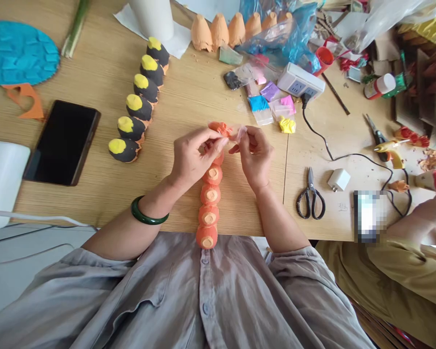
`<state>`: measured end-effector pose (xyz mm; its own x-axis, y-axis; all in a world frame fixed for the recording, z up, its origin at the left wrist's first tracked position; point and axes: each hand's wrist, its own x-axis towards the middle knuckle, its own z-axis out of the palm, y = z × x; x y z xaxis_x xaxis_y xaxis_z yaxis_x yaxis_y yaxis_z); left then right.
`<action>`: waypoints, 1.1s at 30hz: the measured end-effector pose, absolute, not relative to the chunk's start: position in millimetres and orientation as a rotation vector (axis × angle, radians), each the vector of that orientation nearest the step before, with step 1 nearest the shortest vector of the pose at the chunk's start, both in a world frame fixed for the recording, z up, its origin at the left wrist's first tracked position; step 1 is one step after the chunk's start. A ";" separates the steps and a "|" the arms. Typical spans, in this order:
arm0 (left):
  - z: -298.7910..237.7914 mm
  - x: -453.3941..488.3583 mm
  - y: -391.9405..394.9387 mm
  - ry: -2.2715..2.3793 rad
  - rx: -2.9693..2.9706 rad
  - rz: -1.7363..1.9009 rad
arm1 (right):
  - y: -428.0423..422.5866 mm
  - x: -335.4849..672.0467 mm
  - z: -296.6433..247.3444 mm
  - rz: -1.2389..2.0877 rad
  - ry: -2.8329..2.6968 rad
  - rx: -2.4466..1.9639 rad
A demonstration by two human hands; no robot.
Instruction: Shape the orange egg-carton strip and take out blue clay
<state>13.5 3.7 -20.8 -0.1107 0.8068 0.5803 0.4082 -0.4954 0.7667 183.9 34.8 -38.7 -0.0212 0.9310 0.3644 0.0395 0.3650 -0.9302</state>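
Observation:
My left hand (192, 155) pinches a lump of orange modelling clay (223, 129) between thumb and fingers. Opposite it, my right hand (256, 157) is closed on a crumpled clear plastic wrapper (241, 133), which reaches to the clay. Under and below my hands runs a strip of egg carton cups (210, 195), coated orange with bare round patches on top; its near end reaches the table edge at my shirt. My left fingers cover part of the strip's far end.
At left stand black cups with yellow tops (140, 107) and a dark phone (63, 143). Clay packets (258, 103), a power strip (301, 82), scissors (310, 196) and a charger (339, 180) lie right. Bare carton cups (220, 31) stand behind. A co-worker's arm (417, 218) rests far right.

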 end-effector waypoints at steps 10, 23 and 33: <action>-40.5 9.0 15.9 1.346 1.498 1.799 | 41.9 187.0 -30.5 1.296 -1.204 -0.964; -31.4 17.9 16.1 1.245 1.189 1.626 | 38.2 187.1 -34.6 1.293 -1.320 -0.872; -19.5 18.4 13.5 1.166 0.936 1.605 | 35.7 187.6 -25.4 1.463 -1.317 -0.857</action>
